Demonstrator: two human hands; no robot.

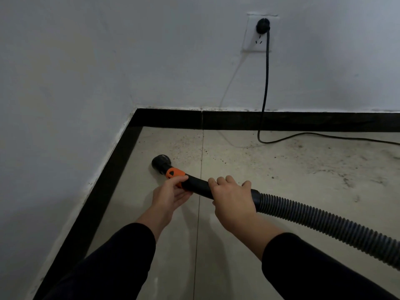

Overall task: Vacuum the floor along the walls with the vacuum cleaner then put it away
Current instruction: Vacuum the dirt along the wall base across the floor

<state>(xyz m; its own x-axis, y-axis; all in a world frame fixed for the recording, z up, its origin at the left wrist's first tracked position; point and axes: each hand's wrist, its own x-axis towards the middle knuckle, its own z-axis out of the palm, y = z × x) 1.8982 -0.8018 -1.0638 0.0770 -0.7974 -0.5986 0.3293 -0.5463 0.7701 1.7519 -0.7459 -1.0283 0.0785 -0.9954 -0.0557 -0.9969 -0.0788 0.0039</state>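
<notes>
Head view: a vacuum hose is held low over the floor (270,169) in the far left corner of a room. The round black nozzle (160,163) is pointed down at the pale tile, near the black skirting board (281,121) on the left; whether it touches the tile cannot be told. Just behind the nozzle an orange collar (174,173) is cradled by the left hand (171,194), with the thumb laid over its top and the fingers (184,197) passed beneath it, only loosely bent. Further right, the smooth black handle tube (198,187) is gripped from above by the right hand (233,202), whose fingers (225,180) are curled over the far side of the tube so that it lies enclosed between them and the palm. From that hand the ribbed hose (324,221) is led away to the near right, out of the picture. Dark sleeves are worn on both arms. Dark specks of dirt (188,148) are scattered over the tile beyond the nozzle, along the far skirting. On the far wall (151,61) a black plug (263,26) is seated in a white socket (252,40), and its power cord (265,83) is hung straight down, looped on the floor and trailed off to the right.
</notes>
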